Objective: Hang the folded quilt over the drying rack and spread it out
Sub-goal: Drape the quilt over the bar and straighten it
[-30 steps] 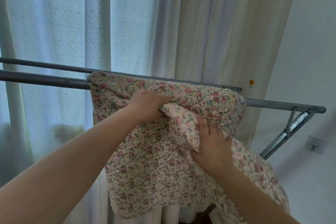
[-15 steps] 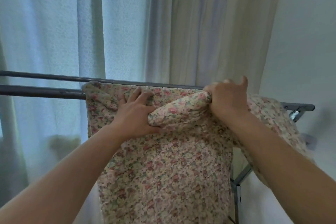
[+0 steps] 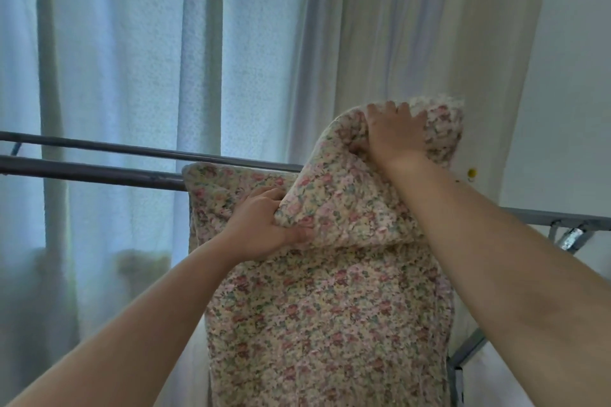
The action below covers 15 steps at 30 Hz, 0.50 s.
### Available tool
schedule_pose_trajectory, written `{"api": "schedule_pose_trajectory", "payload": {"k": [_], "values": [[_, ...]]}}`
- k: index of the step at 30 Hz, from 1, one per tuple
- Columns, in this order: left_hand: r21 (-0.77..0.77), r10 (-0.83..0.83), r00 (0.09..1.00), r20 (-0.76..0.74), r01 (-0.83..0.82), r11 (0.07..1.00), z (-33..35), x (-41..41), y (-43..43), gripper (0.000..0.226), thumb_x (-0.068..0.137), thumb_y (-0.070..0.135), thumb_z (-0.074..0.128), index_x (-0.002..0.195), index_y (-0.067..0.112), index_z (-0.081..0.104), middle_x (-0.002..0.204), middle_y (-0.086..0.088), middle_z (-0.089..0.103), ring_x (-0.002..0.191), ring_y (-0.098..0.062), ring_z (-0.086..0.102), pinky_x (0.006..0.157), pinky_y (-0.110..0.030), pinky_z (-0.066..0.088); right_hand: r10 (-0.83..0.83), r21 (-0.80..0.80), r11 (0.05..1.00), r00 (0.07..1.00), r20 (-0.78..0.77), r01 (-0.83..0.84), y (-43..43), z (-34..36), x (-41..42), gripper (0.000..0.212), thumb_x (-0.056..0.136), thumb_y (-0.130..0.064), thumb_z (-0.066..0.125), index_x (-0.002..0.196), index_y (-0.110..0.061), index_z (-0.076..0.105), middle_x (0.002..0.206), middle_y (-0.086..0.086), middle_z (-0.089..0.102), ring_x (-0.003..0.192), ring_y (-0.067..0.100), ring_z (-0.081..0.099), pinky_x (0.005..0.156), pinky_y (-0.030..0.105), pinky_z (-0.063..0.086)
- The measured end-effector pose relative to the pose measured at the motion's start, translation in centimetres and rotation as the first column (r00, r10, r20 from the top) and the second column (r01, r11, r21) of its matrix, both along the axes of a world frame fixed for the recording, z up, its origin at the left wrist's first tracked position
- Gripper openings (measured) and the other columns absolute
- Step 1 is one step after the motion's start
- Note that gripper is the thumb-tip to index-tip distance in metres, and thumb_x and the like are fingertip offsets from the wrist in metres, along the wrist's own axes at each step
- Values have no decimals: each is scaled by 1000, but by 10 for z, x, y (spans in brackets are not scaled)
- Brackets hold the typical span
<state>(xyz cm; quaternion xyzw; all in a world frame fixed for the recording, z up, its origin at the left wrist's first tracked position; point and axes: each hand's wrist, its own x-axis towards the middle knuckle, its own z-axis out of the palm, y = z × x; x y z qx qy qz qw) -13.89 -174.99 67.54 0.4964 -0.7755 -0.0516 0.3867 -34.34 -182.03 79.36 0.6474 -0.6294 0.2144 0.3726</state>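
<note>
A cream quilt [image 3: 330, 314] with a small pink floral print hangs over the grey metal drying rack [image 3: 99, 172], its front panel falling to the bottom of the view. My left hand [image 3: 264, 225] grips a fold of the quilt near the front bar. My right hand [image 3: 395, 135] holds the folded upper layer, lifted well above the rack bars on the right. The rack's two bars run bare to the left of the quilt.
Sheer blue-white curtains [image 3: 132, 59] and a cream drape [image 3: 413, 26] hang right behind the rack. The rack's right end bracket and angled leg [image 3: 572, 238] stick out near a pale wall [image 3: 578, 76].
My right hand has raised the folded upper layer of the quilt from bar height to well above the rack. My left hand has closed on the fold near the front bar.
</note>
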Motion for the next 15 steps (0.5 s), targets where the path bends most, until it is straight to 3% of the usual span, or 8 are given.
{"api": "schedule_pose_trajectory", "payload": {"k": [3,8,13,15], "values": [[12,-10,998,-58,11,1000,1,0,-1,81,45,74,53,105,24,73,122,8,58,116,-16,49,101,-40,38,214,165,955,960,182,-244,-17,-12,-9,57,90,-53,43,134,-16,43,137,15,47,123,33,43,98,42,36],[4,-5,996,-87,5,1000,1,2,-5,79,45,76,52,103,26,73,114,4,64,109,-17,55,97,-39,43,328,294,800,790,518,-524,-19,-40,-17,48,100,-39,28,133,-11,48,143,13,42,130,26,40,103,30,30],[100,29,965,-262,-3,995,8,0,-3,70,38,71,62,88,24,76,87,4,74,85,-15,68,86,-40,52,496,133,718,637,590,-683,4,-53,-18,55,94,-52,33,138,-20,42,144,4,43,130,19,39,102,27,28],[121,35,942,-334,6,993,12,0,-2,66,37,65,70,85,19,76,85,0,75,82,-18,69,85,-43,54,603,110,676,632,487,-729,24,-64,-15,76,80,-73,35,142,-29,30,146,2,39,129,16,37,102,31,27]]}}
